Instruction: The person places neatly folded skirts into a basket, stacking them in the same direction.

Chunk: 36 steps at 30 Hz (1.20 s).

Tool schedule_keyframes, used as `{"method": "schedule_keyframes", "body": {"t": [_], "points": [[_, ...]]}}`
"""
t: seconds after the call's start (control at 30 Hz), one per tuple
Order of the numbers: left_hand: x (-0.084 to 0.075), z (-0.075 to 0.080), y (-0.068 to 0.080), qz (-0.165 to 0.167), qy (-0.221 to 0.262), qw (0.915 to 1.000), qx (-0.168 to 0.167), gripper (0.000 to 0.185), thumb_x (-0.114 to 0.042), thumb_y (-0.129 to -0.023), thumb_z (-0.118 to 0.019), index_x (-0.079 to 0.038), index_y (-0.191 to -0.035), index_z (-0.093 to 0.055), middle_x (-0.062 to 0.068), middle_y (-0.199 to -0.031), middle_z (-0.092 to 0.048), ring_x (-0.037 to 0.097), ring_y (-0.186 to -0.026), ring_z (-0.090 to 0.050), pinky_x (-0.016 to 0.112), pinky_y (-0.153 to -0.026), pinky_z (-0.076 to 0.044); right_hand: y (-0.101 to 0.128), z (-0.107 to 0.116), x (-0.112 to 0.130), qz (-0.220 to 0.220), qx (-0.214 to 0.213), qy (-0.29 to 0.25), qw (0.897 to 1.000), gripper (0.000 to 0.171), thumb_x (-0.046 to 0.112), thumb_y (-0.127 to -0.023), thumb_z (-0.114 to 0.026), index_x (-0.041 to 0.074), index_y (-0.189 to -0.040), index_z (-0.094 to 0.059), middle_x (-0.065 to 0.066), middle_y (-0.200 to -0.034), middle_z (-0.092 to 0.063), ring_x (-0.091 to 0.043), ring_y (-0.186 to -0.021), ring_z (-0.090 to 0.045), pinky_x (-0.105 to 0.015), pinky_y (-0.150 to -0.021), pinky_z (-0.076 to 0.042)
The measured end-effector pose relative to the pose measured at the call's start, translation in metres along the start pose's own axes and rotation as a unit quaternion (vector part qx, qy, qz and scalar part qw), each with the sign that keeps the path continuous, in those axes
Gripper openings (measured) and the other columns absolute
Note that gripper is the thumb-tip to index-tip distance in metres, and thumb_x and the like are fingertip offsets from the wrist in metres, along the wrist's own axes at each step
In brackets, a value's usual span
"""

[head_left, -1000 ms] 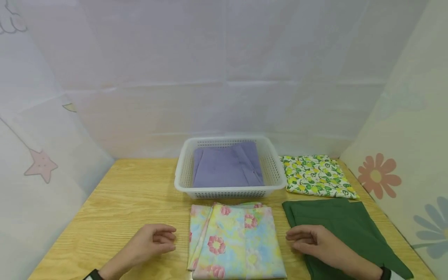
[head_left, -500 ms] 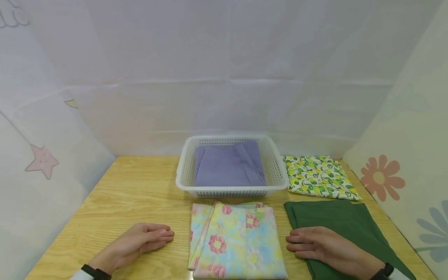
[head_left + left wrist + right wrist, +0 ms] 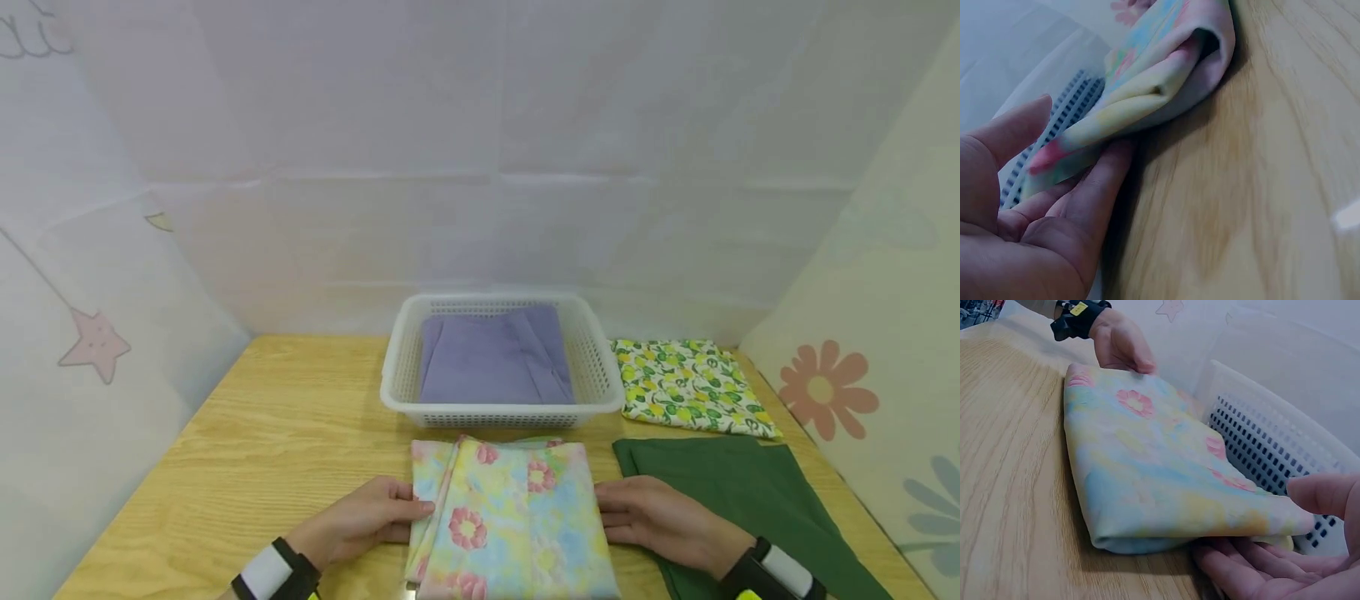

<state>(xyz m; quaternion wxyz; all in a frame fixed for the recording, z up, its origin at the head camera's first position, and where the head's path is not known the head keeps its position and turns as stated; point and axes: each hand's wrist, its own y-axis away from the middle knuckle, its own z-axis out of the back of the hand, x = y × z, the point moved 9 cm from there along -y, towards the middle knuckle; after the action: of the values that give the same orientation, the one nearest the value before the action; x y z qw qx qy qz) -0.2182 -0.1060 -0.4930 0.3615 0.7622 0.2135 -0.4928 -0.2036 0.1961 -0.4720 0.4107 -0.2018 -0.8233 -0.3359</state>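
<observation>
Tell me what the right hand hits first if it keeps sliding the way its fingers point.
The right hand points at the folded floral cloth; its fingers are already at that cloth's edge, apparently slipping underneath.

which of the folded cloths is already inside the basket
The plain lavender cloth, lying folded inside the white basket. The pastel floral, dark green and lemon-print cloths lie on the table.
</observation>
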Motion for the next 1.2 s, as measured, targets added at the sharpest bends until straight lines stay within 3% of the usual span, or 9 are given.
{"method": "schedule_keyframes", "body": {"t": [0.07,0.17,0.27,0.47,0.7,0.83,0.97,1.07,1.2], "points": [[-0.001,-0.01,-0.008,-0.002,0.007,0.9998,0.02,0.05,-0.022,-0.098,-0.063,0.005,-0.138,-0.05,0.015,-0.128,-0.066,0.024,-0.114,-0.067,0.038,-0.096,-0.056,-0.008,-0.003,-0.002,0.001,-0.003,-0.007,1.0,0.046,0.019,-0.107,-0.043,-0.006,-0.145,-0.041,-0.01,-0.134,-0.063,-0.021,-0.123,-0.062,-0.04,-0.107,-0.049],[-0.004,-0.023,-0.017,-0.013,0.025,0.9985,0.047,0.058,-0.02,-0.098,-0.063,-0.004,-0.148,-0.039,0.014,-0.137,-0.06,0.027,-0.121,-0.063,0.041,-0.099,-0.054,-0.022,-0.009,-0.006,-0.006,-0.007,-0.006,1.0,0.052,0.02,-0.105,-0.047,-0.006,-0.149,-0.034,-0.007,-0.133,-0.063,-0.019,-0.122,-0.061,-0.039,-0.107,-0.049],[-0.004,-0.027,-0.022,-0.021,0.038,0.9979,0.049,0.063,-0.018,-0.096,-0.065,-0.007,-0.151,-0.034,0.014,-0.14,-0.058,0.029,-0.122,-0.062,0.042,-0.1,-0.053,-0.031,-0.011,-0.01,-0.012,-0.018,0.002,1.0,0.06,0.02,-0.104,-0.05,-0.005,-0.152,-0.025,-0.008,-0.134,-0.063,-0.02,-0.123,-0.061,-0.039,-0.107,-0.048],[0.0,-0.021,-0.022,-0.022,0.026,0.9993,0.018,0.063,-0.018,-0.095,-0.067,-0.006,-0.149,-0.036,0.012,-0.135,-0.062,0.028,-0.119,-0.064,0.042,-0.098,-0.055,-0.035,-0.007,-0.012,-0.012,-0.05,0.021,0.998,0.064,0.018,-0.101,-0.055,-0.006,-0.152,-0.025,-0.009,-0.13,-0.064,-0.021,-0.12,-0.063,-0.04,-0.104,-0.051],[-0.001,-0.013,-0.017,-0.025,-0.022,0.9989,-0.034,0.055,-0.017,-0.091,-0.072,-0.001,-0.138,-0.049,0.01,-0.125,-0.067,0.024,-0.112,-0.067,0.037,-0.094,-0.056,-0.033,-0.008,-0.013,0.0,-0.037,0.028,0.999,0.059,0.016,-0.102,-0.054,-0.006,-0.149,-0.029,-0.01,-0.13,-0.065,-0.023,-0.12,-0.064,-0.04,-0.102,-0.052],[-0.004,-0.005,-0.013,-0.023,-0.062,0.9943,-0.084,0.052,-0.017,-0.087,-0.075,0.002,-0.131,-0.055,0.009,-0.119,-0.071,0.021,-0.105,-0.069,0.033,-0.092,-0.057,-0.03,-0.011,-0.012,0.003,-0.035,0.027,0.999,0.058,0.016,-0.102,-0.053,-0.005,-0.149,-0.029,-0.01,-0.13,-0.065,-0.023,-0.12,-0.064,-0.04,-0.101,-0.053],[-0.006,0.001,-0.008,-0.021,-0.112,0.9846,-0.133,0.05,-0.019,-0.085,-0.078,0.003,-0.124,-0.058,0.007,-0.109,-0.074,0.017,-0.097,-0.07,0.029,-0.088,-0.056,-0.027,-0.013,-0.009,0.007,-0.036,0.028,0.999,0.058,0.015,-0.102,-0.053,-0.006,-0.149,-0.028,-0.01,-0.13,-0.065,-0.023,-0.12,-0.064,-0.039,-0.101,-0.053],[-0.009,0.002,-0.005,-0.023,-0.131,0.979,-0.154,0.048,-0.02,-0.083,-0.08,0.004,-0.12,-0.061,0.006,-0.104,-0.075,0.015,-0.094,-0.07,0.028,-0.086,-0.056,-0.024,-0.016,-0.006,0.012,-0.035,0.032,0.999,0.058,0.015,-0.102,-0.053,-0.006,-0.149,-0.028,-0.01,-0.13,-0.065,-0.023,-0.12,-0.064,-0.039,-0.101,-0.053],[-0.015,-0.001,-0.002,-0.036,-0.12,0.9793,-0.159,0.047,-0.019,-0.082,-0.08,0.005,-0.118,-0.063,0.01,-0.101,-0.076,0.018,-0.092,-0.072,0.028,-0.084,-0.058,-0.017,-0.02,-0.001,0.018,-0.033,0.044,0.998,0.059,0.016,-0.102,-0.053,-0.007,-0.149,-0.026,-0.009,-0.13,-0.065,-0.022,-0.119,-0.064,-0.038,-0.101,-0.053]]}}
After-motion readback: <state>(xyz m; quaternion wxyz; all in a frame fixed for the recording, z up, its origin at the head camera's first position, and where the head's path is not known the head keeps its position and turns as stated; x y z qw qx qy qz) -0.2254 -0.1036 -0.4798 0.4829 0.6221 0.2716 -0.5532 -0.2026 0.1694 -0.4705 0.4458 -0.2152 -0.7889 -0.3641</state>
